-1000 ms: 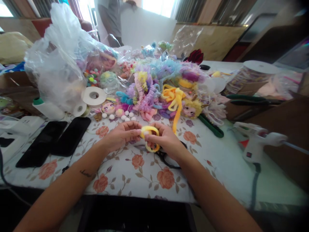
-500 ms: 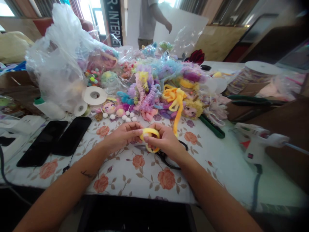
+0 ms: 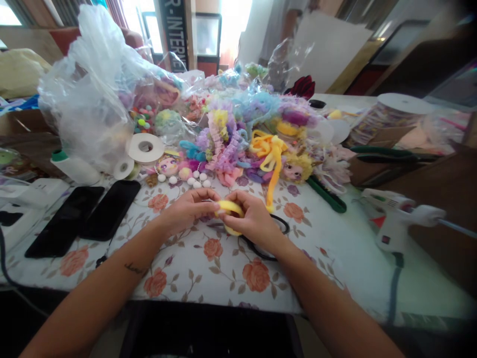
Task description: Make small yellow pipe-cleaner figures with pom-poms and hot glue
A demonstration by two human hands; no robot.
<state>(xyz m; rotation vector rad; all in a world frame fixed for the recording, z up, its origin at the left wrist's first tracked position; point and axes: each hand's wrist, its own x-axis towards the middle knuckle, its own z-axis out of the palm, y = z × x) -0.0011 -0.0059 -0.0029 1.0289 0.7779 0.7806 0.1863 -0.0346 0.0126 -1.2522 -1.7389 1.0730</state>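
Note:
Between my hands is a looped yellow ribbon point(image 3: 231, 207), held just above the flowered tablecloth. My left hand point(image 3: 192, 209) pinches its left side between thumb and fingers. My right hand point(image 3: 251, 214) grips the right side, its thumb laid inside the loop. Under my right hand lies a pair of scissors point(image 3: 283, 224) with black handles, partly hidden by the hand and wrist. Just beyond, a strip of orange-yellow fuzzy trim point(image 3: 274, 181) hangs down from a bundle toward my right hand.
A pile of pastel ruffled trims point(image 3: 223, 139) and doll heads spans the back. Two black phones point(image 3: 112, 211) and a white tape roll point(image 3: 145, 148) lie left. At right are a glue gun point(image 3: 400, 219), a green-handled tool point(image 3: 328, 195) and a large spool point(image 3: 395, 117). A person stands behind.
The yellow loop has tilted and looks flatter, with my fingers shifted slightly on it. In the background, the person has moved to the right.

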